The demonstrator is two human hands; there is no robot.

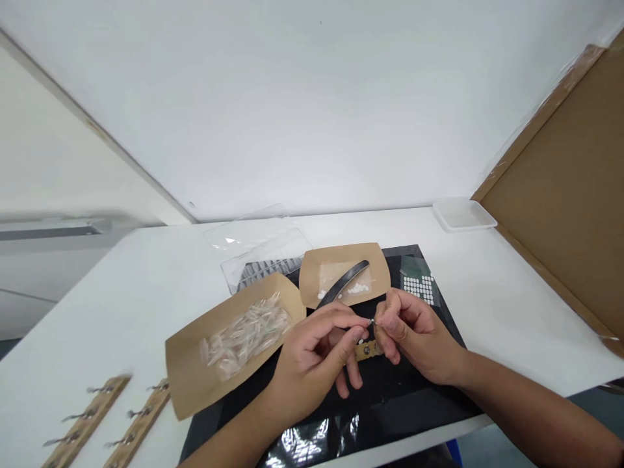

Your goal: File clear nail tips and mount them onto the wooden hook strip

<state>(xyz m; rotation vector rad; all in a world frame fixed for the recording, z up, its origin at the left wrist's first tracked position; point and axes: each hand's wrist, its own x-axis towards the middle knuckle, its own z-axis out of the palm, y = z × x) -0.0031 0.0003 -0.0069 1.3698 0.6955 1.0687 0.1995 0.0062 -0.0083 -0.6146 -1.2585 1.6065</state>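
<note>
My left hand [316, 364] and my right hand [419, 335] meet over the black mat [390, 396], both closed in a pinch. Between their fingertips shows a tiny whitish piece [372, 321], too small to name. Just below lies a short wooden strip [366, 350] with a round metal part on it, partly hidden by my fingers. Left of my hands, a brown paper tray [188, 364] holds many clear nail tips [251, 335]. Beyond my fingers, a second brown tray [380, 257] carries a black nail file [344, 284] and small white dots [359, 288].
A sheet of white round stickers [419, 289] lies at the mat's right. Clear plastic cases [263, 257] stand behind the trays. Two wooden strips with metal clips [85, 422] sit at lower left. A shallow plastic container [463, 216] is at back right, near a cardboard panel [565, 188].
</note>
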